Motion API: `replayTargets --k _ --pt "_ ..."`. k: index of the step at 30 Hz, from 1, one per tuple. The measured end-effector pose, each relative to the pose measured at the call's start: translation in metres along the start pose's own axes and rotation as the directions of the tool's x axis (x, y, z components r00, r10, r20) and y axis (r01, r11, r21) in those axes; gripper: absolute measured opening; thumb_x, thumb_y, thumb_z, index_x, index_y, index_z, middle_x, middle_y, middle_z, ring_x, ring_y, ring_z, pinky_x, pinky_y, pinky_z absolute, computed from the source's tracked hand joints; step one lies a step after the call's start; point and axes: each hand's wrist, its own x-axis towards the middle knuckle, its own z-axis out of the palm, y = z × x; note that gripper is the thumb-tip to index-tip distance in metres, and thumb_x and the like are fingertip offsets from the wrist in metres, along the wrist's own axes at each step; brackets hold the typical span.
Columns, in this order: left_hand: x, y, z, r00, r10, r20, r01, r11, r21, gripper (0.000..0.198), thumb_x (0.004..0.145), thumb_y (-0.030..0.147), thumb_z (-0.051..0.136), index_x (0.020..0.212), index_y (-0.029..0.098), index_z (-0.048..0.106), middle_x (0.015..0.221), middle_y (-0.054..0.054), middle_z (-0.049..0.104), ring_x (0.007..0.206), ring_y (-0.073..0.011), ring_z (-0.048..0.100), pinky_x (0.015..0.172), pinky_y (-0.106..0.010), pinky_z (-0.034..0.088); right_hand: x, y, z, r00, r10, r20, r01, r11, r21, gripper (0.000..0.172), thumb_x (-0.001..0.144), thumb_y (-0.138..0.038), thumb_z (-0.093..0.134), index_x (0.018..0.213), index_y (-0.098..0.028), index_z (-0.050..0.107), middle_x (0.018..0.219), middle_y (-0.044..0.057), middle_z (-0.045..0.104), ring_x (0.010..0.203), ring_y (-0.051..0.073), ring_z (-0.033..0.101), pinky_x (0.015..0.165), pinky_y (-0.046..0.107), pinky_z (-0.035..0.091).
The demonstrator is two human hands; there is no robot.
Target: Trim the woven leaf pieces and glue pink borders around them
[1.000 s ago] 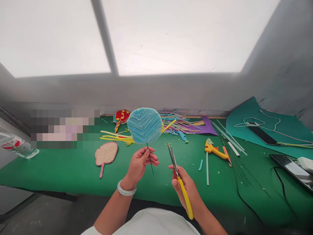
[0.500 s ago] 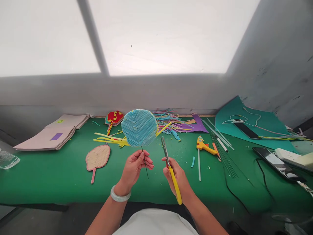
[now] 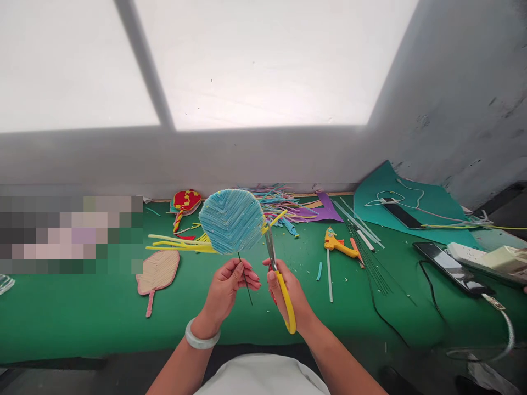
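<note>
Left hand (image 3: 226, 282): thumb and index finger pinched on the dark wire stem (image 3: 250, 297), other fingers loosely spread to the right. Stem runs up from the pinch to the blue ribbed disc (image 3: 231, 220), held raised just beyond the fingers, face toward the wearer; the stem's lower end sticks out below the grip. Yellow strips (image 3: 177, 245) project from behind the disc, long ones left, short ones right. Right hand (image 3: 290, 293): fingers closed around the scissors (image 3: 288, 304), yellow handle near, blades pointing far and slightly left. Blade tips sit at the short right-hand strips by the disc edge; can't tell if they touch. Green tabletop (image 3: 102, 329) underneath. Pale leaf-shaped piece (image 3: 158, 271) lies left of the left hand; red-and-yellow piece (image 3: 186, 202) farther back. Loose strip pile (image 3: 274, 198) on the far side, behind the disc. Yellow glue gun (image 3: 341, 246) to the right of the scissors, thin green wires (image 3: 373, 269) right of that.
</note>
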Motion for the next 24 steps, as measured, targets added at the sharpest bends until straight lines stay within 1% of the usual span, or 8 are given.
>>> replayTargets --k 3,8,13,20,24 --pt "0.0002 -0.0043 -0.0002 1.000 -0.004 0.006 0.004 1.000 0.006 0.040 0.078 0.050 0.082 0.086 0.014 0.068 0.074 -0.006 0.075 0.063 -0.0182 0.072 0.066 -0.031 0.060 0.0024 -0.0019 0.0025 0.997 0.042 0.069 -0.047 0.996 0.071 0.074 0.085 -0.082 0.041 0.117 -0.017 0.055 0.057 -0.009 0.037 0.047 0.012 0.036 0.043 0.024 0.033" --pt "-0.0001 -0.0081 -0.0015 1.000 -0.005 0.008 0.005 1.000 0.013 0.038 0.079 0.050 0.081 0.087 0.015 0.068 0.074 -0.004 0.074 0.063 -0.0162 0.071 0.066 -0.030 0.059 0.0045 -0.0038 0.0039 0.995 0.058 0.084 -0.066 0.993 0.100 0.074 0.085 -0.083 0.042 0.118 -0.017 0.053 0.057 -0.009 0.038 0.047 0.012 0.038 0.043 0.023 0.035" --pt "-0.0008 -0.0080 0.0006 1.000 -0.012 0.000 0.012 1.000 0.027 0.040 0.077 0.051 0.082 0.086 0.015 0.068 0.073 -0.004 0.073 0.063 -0.0163 0.070 0.066 -0.029 0.058 0.0057 -0.0039 0.0055 0.994 0.068 0.081 -0.077 0.990 0.115 0.077 0.083 -0.085 0.041 0.117 -0.017 0.053 0.059 -0.008 0.040 0.047 0.011 0.039 0.042 0.023 0.036" --pt "-0.0015 -0.0083 0.0040 1.000 -0.008 -0.016 0.009 0.999 0.051 0.042 0.076 0.053 0.082 0.086 0.015 0.068 0.072 -0.004 0.073 0.062 -0.0169 0.070 0.066 -0.030 0.058 0.0046 -0.0068 0.0070 0.998 0.028 0.048 -0.035 0.985 0.167 0.070 0.083 -0.083 0.044 0.110 -0.019 0.056 0.063 -0.006 0.044 0.048 0.010 0.040 0.042 0.023 0.035" --pt "-0.0017 -0.0094 0.0044 1.000 -0.008 -0.019 0.009 0.998 0.060 0.043 0.075 0.054 0.083 0.085 0.015 0.068 0.072 -0.004 0.073 0.062 -0.0170 0.070 0.066 -0.030 0.058 0.0046 -0.0067 0.0082 0.997 0.043 0.056 -0.053 0.982 0.183 0.072 0.082 -0.084 0.044 0.111 -0.019 0.055 0.063 -0.007 0.044 0.047 0.010 0.039 0.041 0.023 0.035"
